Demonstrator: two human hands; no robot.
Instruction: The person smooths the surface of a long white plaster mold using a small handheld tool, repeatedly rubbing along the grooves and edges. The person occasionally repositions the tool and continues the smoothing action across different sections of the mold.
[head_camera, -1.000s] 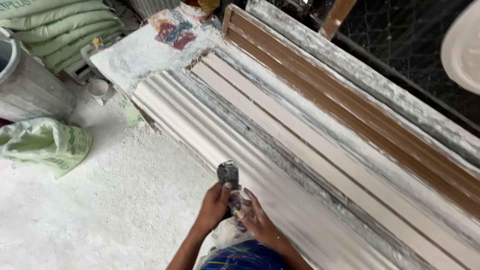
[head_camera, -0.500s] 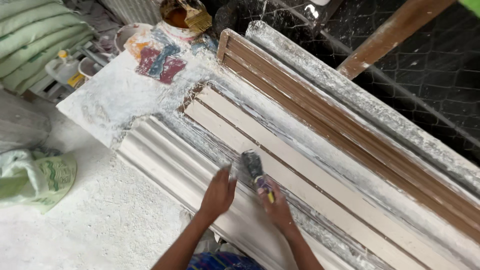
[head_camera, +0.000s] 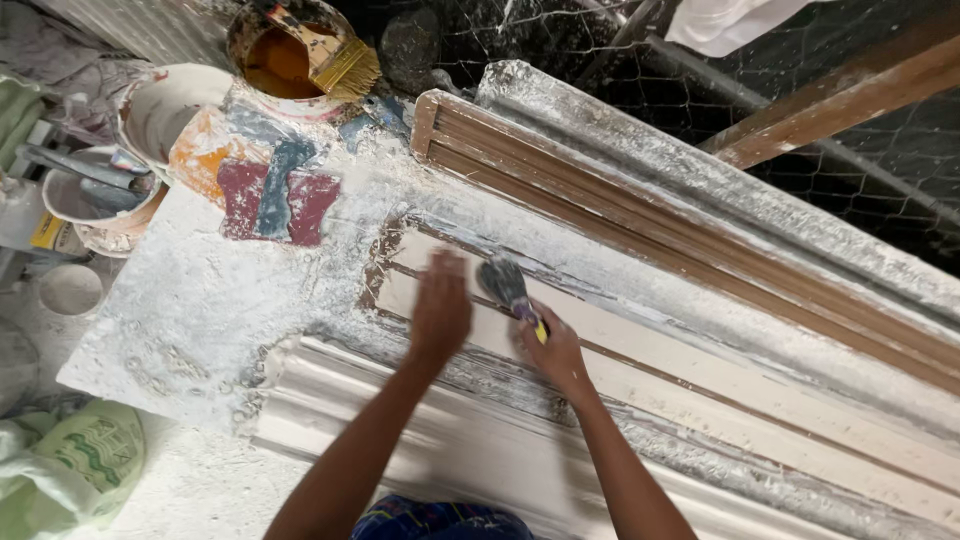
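Overhead view of a plaster-dusted workbench carrying long ribbed moulding strips. The right hand is closed around the yellow-tipped handle of a grey putty knife, whose blade lies flat on the near end of a cream-coated ribbed moulding strip, close to the strip's left end; the low blade angle suits spreading filler along the grooves. The left hand rests open, palm down and fingers extended, on the same strip just beside the blade, holding nothing, apparently steadying the strip. A bare brown wooden moulding strip lies parallel toward the far edge, uncoated. A white moulded cornice length runs along the near edge. At the far left corner stand a paint-stained tin with a yellow-bristled brush and white plaster-crusted tubs, within arm's reach. A green woven sack lies below the bench's left edge.
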